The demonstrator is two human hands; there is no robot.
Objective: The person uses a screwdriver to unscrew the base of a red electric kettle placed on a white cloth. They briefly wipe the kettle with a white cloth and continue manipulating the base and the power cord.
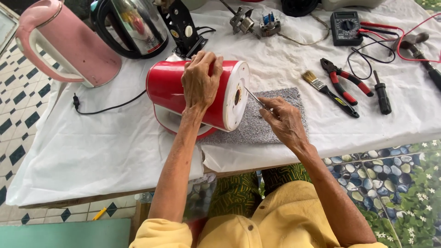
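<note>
A red electric kettle [167,87] lies on its side on the white-covered table [92,147], its white base [235,94] facing right. My left hand [200,82] rests over the top of the red body and grips it. My right hand [282,120] holds a thin metal tool [253,97], pinched in the fingers, with its tip at the hole in the middle of the white base. Under the kettle's base end lies a grey mat [271,126].
A pink kettle [64,43] and a steel kettle [135,25] stand at the back left. To the right lie a paintbrush [328,92], red-handled pliers [345,80], a black screwdriver [381,95], a multimeter [347,27] with red and black leads, and small metal parts [255,23].
</note>
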